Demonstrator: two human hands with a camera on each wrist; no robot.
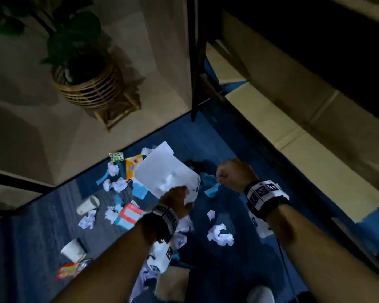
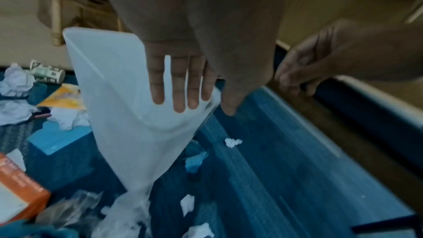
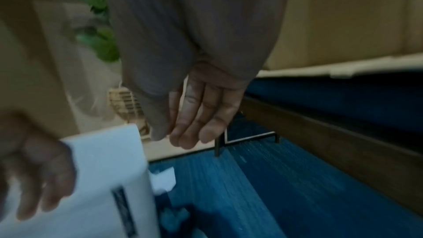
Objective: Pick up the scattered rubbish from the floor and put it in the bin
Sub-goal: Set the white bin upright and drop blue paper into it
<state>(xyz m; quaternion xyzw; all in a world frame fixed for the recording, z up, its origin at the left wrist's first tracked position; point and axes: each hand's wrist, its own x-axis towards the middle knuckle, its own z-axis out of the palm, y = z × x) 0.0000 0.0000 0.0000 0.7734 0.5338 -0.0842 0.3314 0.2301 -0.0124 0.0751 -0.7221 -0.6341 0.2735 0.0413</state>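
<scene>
My left hand (image 1: 177, 201) holds a large white sheet (image 1: 162, 169) above the blue carpet, crumpled where I grip it. In the left wrist view my fingers (image 2: 178, 82) lie flat against the sheet (image 2: 119, 97). My right hand (image 1: 230, 173) hovers to its right, fingers loosely curled, holding nothing that I can see; the right wrist view shows its fingers (image 3: 199, 124) relaxed. Rubbish lies below: crumpled paper balls (image 1: 220, 235), two paper cups (image 1: 89, 205), an orange box (image 1: 129, 215), blue paper scraps (image 1: 212, 189), a snack packet (image 1: 71, 270). No bin is clearly visible.
A plant in a wicker basket (image 1: 88, 86) stands on the pale floor at the back left. A black furniture leg (image 1: 197, 62) stands on the carpet edge. A low wooden ledge (image 1: 293, 136) runs along the right. A brown object (image 1: 173, 281) lies near my feet.
</scene>
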